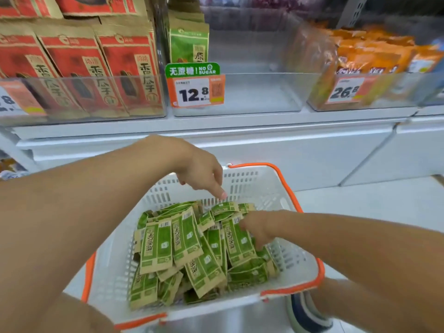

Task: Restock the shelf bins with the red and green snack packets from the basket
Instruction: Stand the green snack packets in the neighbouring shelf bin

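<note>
A white basket [298,265] with orange handles sits low in front of the shelf, holding several green snack packets [182,246]. My left hand [201,171] hovers over the basket's far side, fingers pointing down, one fingertip just above the packets, holding nothing. My right hand [258,228] reaches in from the right and its curled fingers rest on the green packets; whether it grips one I cannot tell. Above, the left clear bin [96,111] is packed with red packets [79,68]. The middle bin [252,102] holds a few green packets [188,44] at its left side.
A green "No Sugar" sign and a 12.8 price tag [195,92] hang on the middle bin. The right bin [384,97], tagged 26.8, holds orange packets [374,54]. White cabinet fronts [264,150] stand behind the basket. A shoe [307,313] shows bottom right on the pale floor.
</note>
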Demonstrator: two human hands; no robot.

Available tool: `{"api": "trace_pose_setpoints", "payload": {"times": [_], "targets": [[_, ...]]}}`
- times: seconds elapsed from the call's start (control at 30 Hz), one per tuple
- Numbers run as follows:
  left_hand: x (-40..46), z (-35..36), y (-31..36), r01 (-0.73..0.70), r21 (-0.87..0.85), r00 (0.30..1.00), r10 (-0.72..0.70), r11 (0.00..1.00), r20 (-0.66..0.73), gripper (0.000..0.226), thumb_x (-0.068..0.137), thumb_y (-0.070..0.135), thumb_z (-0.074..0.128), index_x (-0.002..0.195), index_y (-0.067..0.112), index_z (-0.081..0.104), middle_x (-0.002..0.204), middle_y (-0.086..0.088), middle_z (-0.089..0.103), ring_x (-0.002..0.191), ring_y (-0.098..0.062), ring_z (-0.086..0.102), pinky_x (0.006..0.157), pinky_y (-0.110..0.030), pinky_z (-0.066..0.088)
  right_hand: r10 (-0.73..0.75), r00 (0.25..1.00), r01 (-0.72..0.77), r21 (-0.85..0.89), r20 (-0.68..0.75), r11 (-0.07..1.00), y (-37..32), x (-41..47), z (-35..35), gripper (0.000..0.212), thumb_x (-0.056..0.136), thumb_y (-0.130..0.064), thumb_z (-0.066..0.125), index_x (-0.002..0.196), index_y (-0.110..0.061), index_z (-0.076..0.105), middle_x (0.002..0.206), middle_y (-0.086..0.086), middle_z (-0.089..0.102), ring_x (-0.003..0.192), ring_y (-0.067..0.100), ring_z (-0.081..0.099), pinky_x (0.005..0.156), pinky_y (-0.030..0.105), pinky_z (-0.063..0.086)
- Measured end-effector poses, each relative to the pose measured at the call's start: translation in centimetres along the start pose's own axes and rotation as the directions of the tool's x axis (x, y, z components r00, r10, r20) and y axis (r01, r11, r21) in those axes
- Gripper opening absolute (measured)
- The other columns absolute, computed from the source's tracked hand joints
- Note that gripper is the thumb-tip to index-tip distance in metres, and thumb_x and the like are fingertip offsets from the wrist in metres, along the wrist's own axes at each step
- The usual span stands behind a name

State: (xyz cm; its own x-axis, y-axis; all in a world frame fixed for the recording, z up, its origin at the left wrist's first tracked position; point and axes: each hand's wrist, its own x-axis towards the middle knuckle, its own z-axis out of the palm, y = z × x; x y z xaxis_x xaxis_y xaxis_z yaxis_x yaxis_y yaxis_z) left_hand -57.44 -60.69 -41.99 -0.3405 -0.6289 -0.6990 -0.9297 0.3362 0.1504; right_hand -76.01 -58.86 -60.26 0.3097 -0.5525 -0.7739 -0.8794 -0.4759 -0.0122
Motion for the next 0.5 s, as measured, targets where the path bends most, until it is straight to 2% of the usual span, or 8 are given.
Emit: {"api": "trace_pose_setpoints", "payload": {"times": [0.1, 0.17, 0.2, 0.3, 0.37, 0.4, 0.47, 0.5], "targets": [[-0.2, -0.4, 0.6, 0.013, 0.012, 0.999, -0.013, 1.0, 0.039, 0.06, 0.089, 0.062, 0.056, 0.137, 0.027, 0.05, 0.133, 0.004, 0.057, 0.116, -0.018, 0.058, 0.103, -0.042, 0.047, 0.06, 0.996, -0.041, 0.264, -0.067, 0.964, -0.3, 1.6, 3.1, 0.064, 0.084, -0.012, 0.074, 0.142, -0.015, 0.047, 0.142, 0.011, 0.049, 0.123, 0.031, 0.055, 0.101, 0.04, 0.051], [-0.3, -0.6, 0.6, 0.021, 0.048, 0.999, -0.023, 0.999, 0.04, 0.061, 0.088, 0.064, 0.056, 0.137, 0.028, 0.051, 0.133, 0.003, 0.056, 0.118, -0.019, 0.057, 0.104, -0.042, 0.046, 0.121, 0.983, -0.053, 0.412, -0.14, 0.909, -0.7, 2.4, 4.7, 0.069, 0.079, -0.01, 0.077, 0.142, -0.017, 0.049, 0.14, 0.009, 0.046, 0.118, 0.03, 0.056, 0.097, 0.036, 0.053], [-0.2, -0.6, 0.7, 0.022, 0.057, 0.999, -0.024, 0.998, 0.038, 0.06, 0.088, 0.064, 0.056, 0.136, 0.028, 0.052, 0.133, 0.003, 0.057, 0.118, -0.019, 0.057, 0.104, -0.042, 0.047, 0.157, 0.973, -0.049, 0.519, -0.167, 0.853, -0.8, 2.8, 5.4, 0.072, 0.077, -0.009, 0.08, 0.142, -0.017, 0.05, 0.141, 0.01, 0.046, 0.115, 0.029, 0.058, 0.093, 0.033, 0.055], [-0.2, -0.8, 0.6, 0.029, 0.056, 0.999, -0.031, 0.998, 0.038, 0.057, 0.09, 0.063, 0.054, 0.136, 0.029, 0.052, 0.133, 0.005, 0.056, 0.116, -0.018, 0.058, 0.102, -0.04, 0.047, 0.264, 0.949, 0.011, 0.852, -0.174, 0.523, -1.2, 3.4, 6.3, 0.07, 0.077, -0.001, 0.081, 0.139, -0.023, 0.054, 0.143, 0.013, 0.047, 0.09, 0.021, 0.066, 0.07, 0.028, 0.058], [-0.2, -1.0, 0.5, 0.03, 0.051, 0.999, -0.031, 0.998, 0.034, 0.056, 0.091, 0.062, 0.053, 0.136, 0.028, 0.051, 0.132, 0.005, 0.057, 0.11, -0.016, 0.06, 0.1, -0.039, 0.048, 0.247, 0.963, 0.008, 0.931, -0.105, 0.364, -1.5, 3.3, 6.0, 0.067, 0.083, 0.001, 0.074, 0.14, -0.028, 0.052, 0.117, 0.014, 0.058, 0.06, 0.012, 0.056, 0.055, 0.025, 0.051], [-0.2, -1.2, 0.5, 0.029, 0.056, 0.999, -0.031, 0.998, 0.025, 0.055, 0.092, 0.062, 0.053, 0.136, 0.028, 0.051, 0.131, 0.005, 0.057, 0.102, -0.013, 0.061, 0.098, -0.038, 0.049, 0.208, 0.976, 0.0, 0.951, -0.067, 0.308, -1.7, 3.0, 5.6, 0.064, 0.087, 0.0, 0.07, 0.139, -0.031, 0.051, 0.105, 0.013, 0.062, 0.051, 0.01, 0.049, 0.05, 0.025, 0.046], [-0.1, -1.4, 0.2, 0.034, 0.061, 0.999, -0.034, 0.998, -0.002, 0.052, 0.093, 0.06, 0.052, 0.135, 0.028, 0.052, 0.129, 0.004, 0.059, 0.088, -0.006, 0.06, 0.092, -0.035, 0.049, 0.119, 0.993, -0.039, 0.968, 0.009, 0.249, -1.6, 2.2, 3.7, 0.048, 0.092, -0.002, 0.062, 0.129, -0.031, 0.054, 0.092, 0.011, 0.064, 0.051, 0.01, 0.045, 0.048, 0.024, 0.041], [-0.1, -1.5, 0.0, 0.036, 0.061, 0.999, -0.035, 0.998, -0.012, 0.051, 0.094, 0.059, 0.052, 0.135, 0.028, 0.052, 0.128, 0.004, 0.059, 0.085, -0.004, 0.06, 0.091, -0.034, 0.049, 0.071, 0.997, -0.058, 0.971, 0.043, 0.232, -1.1, 1.8, 2.3, 0.036, 0.094, -0.004, 0.058, 0.125, -0.023, 0.056, 0.091, 0.01, 0.064, 0.057, 0.012, 0.049, 0.053, 0.024, 0.042]]}}
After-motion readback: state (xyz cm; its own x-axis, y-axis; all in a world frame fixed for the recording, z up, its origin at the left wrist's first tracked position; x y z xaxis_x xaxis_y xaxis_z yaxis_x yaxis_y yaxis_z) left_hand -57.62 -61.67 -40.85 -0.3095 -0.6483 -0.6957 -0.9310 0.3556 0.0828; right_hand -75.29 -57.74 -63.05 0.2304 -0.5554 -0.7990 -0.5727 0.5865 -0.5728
